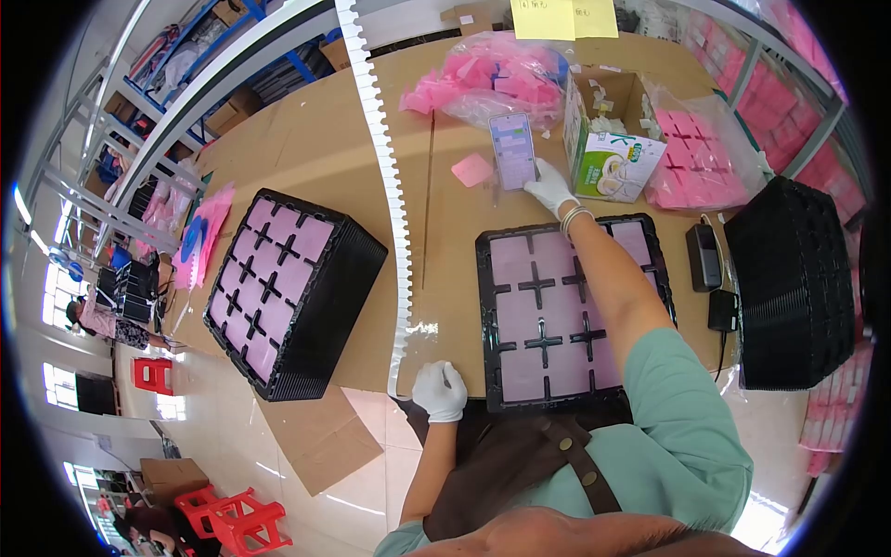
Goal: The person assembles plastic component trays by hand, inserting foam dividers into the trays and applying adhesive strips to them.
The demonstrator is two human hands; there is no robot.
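My right hand (553, 187), in a white glove, reaches across the table with its fingers closed at the lower right corner of a smartphone (512, 148) with a lit screen. Under my right forearm lies a black plastic tray (484, 320) with cross-shaped ridges and pink sheets (516, 327) in its compartments. My left hand (439, 392), also gloved, rests curled at the table's near edge, left of the tray; I see nothing in it. Beside the phone is a small pink piece (472, 170).
A tall stack of black trays (339, 306) leans at left; another stack (794, 283) stands at far right. Behind are an open carton (614, 172), bagged pink sheets (696, 158) and crumpled pink film (506, 70). A white toothed strip (385, 186) crosses the table (297, 130). Black devices (703, 255) sit right.
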